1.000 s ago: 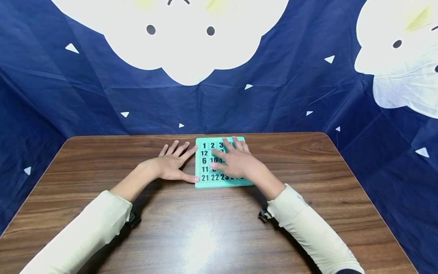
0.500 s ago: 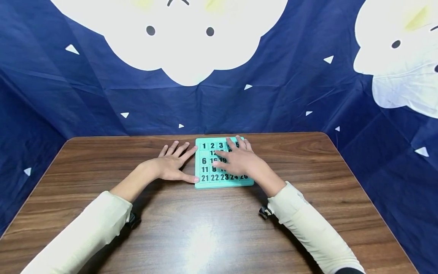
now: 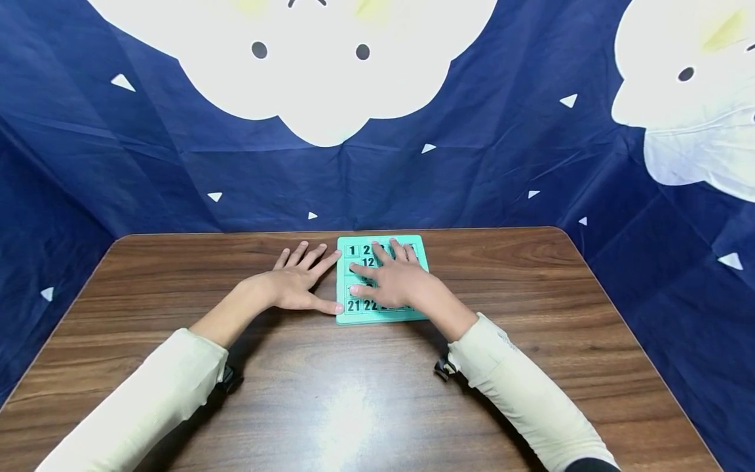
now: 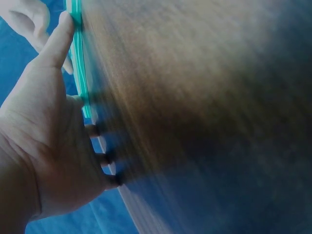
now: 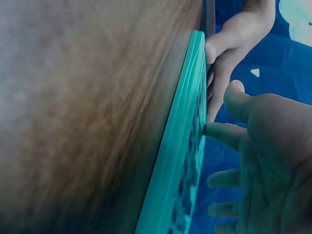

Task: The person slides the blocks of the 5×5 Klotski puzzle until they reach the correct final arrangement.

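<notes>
This is a booth-like indoor nook; whether it sits in a home, an office or a lab cannot be told. Creased dark blue fabric drapes [image 3: 377,180] printed with large white cloud faces [image 3: 312,85] and small white triangles [image 3: 428,148] enclose the back and both sides of a glossy brown wood-grain tabletop [image 3: 283,406], which reflects a bright white glare [image 3: 347,419].

The head camera looks forward and down across the surface [image 3: 330,360] from the near side. Both wrist cameras, low, close and turned sideways, share the green board [image 5: 178,136].
</notes>
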Action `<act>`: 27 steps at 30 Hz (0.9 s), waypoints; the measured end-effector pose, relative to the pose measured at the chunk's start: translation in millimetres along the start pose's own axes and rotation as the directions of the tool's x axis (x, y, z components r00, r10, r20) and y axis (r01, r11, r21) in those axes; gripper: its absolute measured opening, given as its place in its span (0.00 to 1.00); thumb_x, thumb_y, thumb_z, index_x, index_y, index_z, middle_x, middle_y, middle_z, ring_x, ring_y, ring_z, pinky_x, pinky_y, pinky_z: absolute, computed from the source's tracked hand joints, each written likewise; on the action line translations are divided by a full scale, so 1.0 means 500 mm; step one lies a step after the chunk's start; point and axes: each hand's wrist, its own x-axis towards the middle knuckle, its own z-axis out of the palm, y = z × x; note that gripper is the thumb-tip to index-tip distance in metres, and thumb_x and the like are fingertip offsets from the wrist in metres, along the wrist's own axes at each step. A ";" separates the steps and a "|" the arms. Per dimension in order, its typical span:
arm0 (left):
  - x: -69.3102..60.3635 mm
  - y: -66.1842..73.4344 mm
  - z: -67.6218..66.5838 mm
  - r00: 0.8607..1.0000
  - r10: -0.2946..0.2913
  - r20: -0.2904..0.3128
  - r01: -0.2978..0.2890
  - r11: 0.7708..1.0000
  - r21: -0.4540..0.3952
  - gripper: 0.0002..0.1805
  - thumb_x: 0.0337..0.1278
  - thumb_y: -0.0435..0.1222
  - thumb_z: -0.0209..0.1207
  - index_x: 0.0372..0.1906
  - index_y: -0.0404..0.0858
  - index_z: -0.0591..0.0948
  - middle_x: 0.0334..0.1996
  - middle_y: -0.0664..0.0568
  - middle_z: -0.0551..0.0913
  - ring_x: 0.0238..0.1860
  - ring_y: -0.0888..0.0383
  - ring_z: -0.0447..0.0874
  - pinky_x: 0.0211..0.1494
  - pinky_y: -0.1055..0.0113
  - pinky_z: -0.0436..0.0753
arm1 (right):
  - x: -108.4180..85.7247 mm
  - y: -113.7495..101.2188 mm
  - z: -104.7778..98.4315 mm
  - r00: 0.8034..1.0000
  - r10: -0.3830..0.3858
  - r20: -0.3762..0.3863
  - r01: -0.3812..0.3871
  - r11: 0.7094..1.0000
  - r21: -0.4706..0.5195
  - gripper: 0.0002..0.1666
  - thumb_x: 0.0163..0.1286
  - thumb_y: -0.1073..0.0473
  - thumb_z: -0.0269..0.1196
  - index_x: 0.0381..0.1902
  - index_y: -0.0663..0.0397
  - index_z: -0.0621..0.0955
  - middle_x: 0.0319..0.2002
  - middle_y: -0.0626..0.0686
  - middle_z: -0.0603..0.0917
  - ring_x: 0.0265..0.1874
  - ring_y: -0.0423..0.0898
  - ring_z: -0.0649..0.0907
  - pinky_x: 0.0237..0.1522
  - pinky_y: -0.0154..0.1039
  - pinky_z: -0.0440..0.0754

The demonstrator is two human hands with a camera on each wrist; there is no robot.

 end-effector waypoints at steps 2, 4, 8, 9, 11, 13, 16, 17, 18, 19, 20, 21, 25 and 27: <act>-0.001 -0.001 -0.001 1.000 0.000 0.001 0.000 1.000 0.000 0.72 0.62 0.82 0.60 0.96 0.57 0.36 0.96 0.44 0.32 0.93 0.29 0.21 0.91 0.26 0.27 | 0.009 0.002 -0.003 1.000 0.008 -0.006 -0.008 1.000 0.002 0.42 0.86 0.19 0.41 0.92 0.13 0.53 0.96 0.55 0.39 0.94 0.68 0.38 0.93 0.70 0.39; -0.002 -0.002 -0.001 1.000 -0.002 0.001 0.002 1.000 0.001 0.72 0.62 0.82 0.60 0.96 0.57 0.36 0.96 0.44 0.32 0.93 0.29 0.21 0.91 0.26 0.27 | 0.010 0.006 -0.005 1.000 0.003 -0.021 -0.002 1.000 0.016 0.43 0.87 0.20 0.40 0.93 0.14 0.53 0.96 0.56 0.39 0.94 0.68 0.38 0.93 0.70 0.39; -0.002 -0.002 -0.001 1.000 0.001 0.001 -0.001 1.000 -0.007 0.72 0.62 0.82 0.60 0.96 0.57 0.36 0.96 0.44 0.32 0.93 0.30 0.20 0.91 0.26 0.27 | -0.014 0.018 -0.004 0.999 -0.016 -0.047 0.018 0.998 0.054 0.42 0.87 0.21 0.42 0.92 0.17 0.56 0.96 0.55 0.40 0.94 0.67 0.38 0.93 0.70 0.38; -0.002 -0.002 -0.001 1.000 0.002 0.001 -0.002 1.000 -0.009 0.72 0.62 0.82 0.60 0.96 0.57 0.36 0.96 0.44 0.32 0.93 0.30 0.20 0.91 0.26 0.26 | -0.024 0.021 -0.002 0.999 -0.013 -0.045 0.016 0.998 0.057 0.42 0.87 0.21 0.43 0.92 0.17 0.57 0.96 0.55 0.40 0.94 0.67 0.37 0.93 0.70 0.37; -0.002 -0.002 -0.001 1.000 0.003 0.001 -0.003 1.000 -0.010 0.72 0.61 0.82 0.60 0.96 0.57 0.36 0.96 0.44 0.32 0.93 0.30 0.20 0.92 0.26 0.26 | -0.043 0.027 0.002 1.000 -0.005 -0.025 0.007 0.998 0.055 0.42 0.87 0.20 0.44 0.92 0.17 0.59 0.96 0.55 0.40 0.94 0.67 0.37 0.93 0.70 0.37; -0.001 -0.002 -0.001 1.000 0.004 -0.001 -0.004 1.000 -0.010 0.72 0.61 0.82 0.60 0.96 0.57 0.36 0.96 0.44 0.32 0.93 0.30 0.20 0.92 0.27 0.27 | -0.058 0.030 0.006 1.000 0.002 0.001 -0.002 0.999 0.049 0.42 0.86 0.20 0.44 0.91 0.17 0.60 0.96 0.55 0.39 0.94 0.67 0.36 0.93 0.71 0.37; -0.001 -0.003 0.000 1.000 0.004 -0.002 -0.004 1.000 -0.004 0.72 0.61 0.82 0.60 0.96 0.57 0.36 0.96 0.44 0.32 0.93 0.30 0.20 0.92 0.26 0.27 | -0.067 0.028 0.012 1.000 -0.006 0.023 0.004 0.999 0.049 0.42 0.86 0.20 0.44 0.91 0.16 0.59 0.96 0.55 0.39 0.94 0.67 0.36 0.93 0.71 0.37; -0.001 -0.003 0.000 1.000 0.003 -0.002 -0.003 1.000 -0.006 0.72 0.61 0.82 0.60 0.96 0.57 0.36 0.96 0.44 0.32 0.93 0.30 0.20 0.92 0.26 0.27 | -0.067 0.025 0.014 1.000 -0.011 0.025 0.010 0.999 0.051 0.42 0.86 0.20 0.44 0.91 0.16 0.59 0.96 0.55 0.39 0.94 0.67 0.36 0.93 0.71 0.38; 0.000 -0.003 0.001 1.000 0.003 0.000 -0.003 1.000 -0.007 0.72 0.61 0.82 0.60 0.96 0.58 0.36 0.96 0.44 0.32 0.93 0.30 0.20 0.92 0.26 0.27 | -0.065 0.022 0.015 1.000 -0.017 0.024 0.015 0.998 0.058 0.42 0.86 0.20 0.44 0.91 0.15 0.59 0.96 0.54 0.38 0.94 0.67 0.36 0.93 0.71 0.38; 0.000 -0.003 0.001 1.000 0.002 0.002 -0.002 1.000 -0.008 0.72 0.61 0.82 0.60 0.96 0.58 0.36 0.96 0.44 0.32 0.93 0.31 0.20 0.91 0.26 0.26 | -0.063 0.019 0.016 0.999 -0.023 0.023 0.022 0.998 0.067 0.42 0.86 0.20 0.44 0.91 0.15 0.58 0.96 0.54 0.38 0.94 0.67 0.36 0.93 0.71 0.38; 0.000 -0.003 0.001 1.000 0.003 0.005 -0.003 1.000 -0.009 0.72 0.62 0.82 0.60 0.96 0.58 0.36 0.96 0.44 0.32 0.94 0.31 0.20 0.91 0.26 0.26 | -0.060 0.016 0.017 0.999 -0.030 0.023 0.028 0.997 0.073 0.42 0.86 0.20 0.44 0.91 0.15 0.58 0.96 0.54 0.38 0.94 0.67 0.36 0.93 0.71 0.38; 0.000 -0.003 0.001 1.000 0.003 0.007 -0.003 1.000 -0.010 0.72 0.62 0.82 0.60 0.96 0.58 0.36 0.96 0.44 0.32 0.94 0.31 0.20 0.91 0.26 0.26 | -0.056 0.013 0.018 0.999 -0.037 0.023 0.035 0.996 0.077 0.42 0.86 0.20 0.44 0.91 0.15 0.58 0.96 0.54 0.38 0.94 0.67 0.35 0.93 0.71 0.38; 0.000 -0.001 -0.001 1.000 0.007 0.011 -0.007 1.000 -0.013 0.71 0.62 0.82 0.60 0.96 0.58 0.36 0.96 0.44 0.31 0.93 0.31 0.19 0.91 0.26 0.25 | -0.038 0.007 0.014 0.998 -0.063 0.015 0.061 0.994 0.089 0.42 0.86 0.20 0.43 0.92 0.16 0.58 0.96 0.55 0.38 0.94 0.67 0.36 0.93 0.72 0.37; -0.001 -0.001 -0.002 1.000 0.007 0.010 -0.007 1.000 -0.015 0.71 0.63 0.82 0.60 0.96 0.57 0.36 0.96 0.44 0.31 0.93 0.30 0.20 0.91 0.26 0.26 | -0.028 0.011 0.009 0.998 -0.056 -0.003 0.056 0.994 0.091 0.43 0.86 0.19 0.43 0.92 0.17 0.57 0.96 0.55 0.38 0.94 0.67 0.36 0.93 0.71 0.37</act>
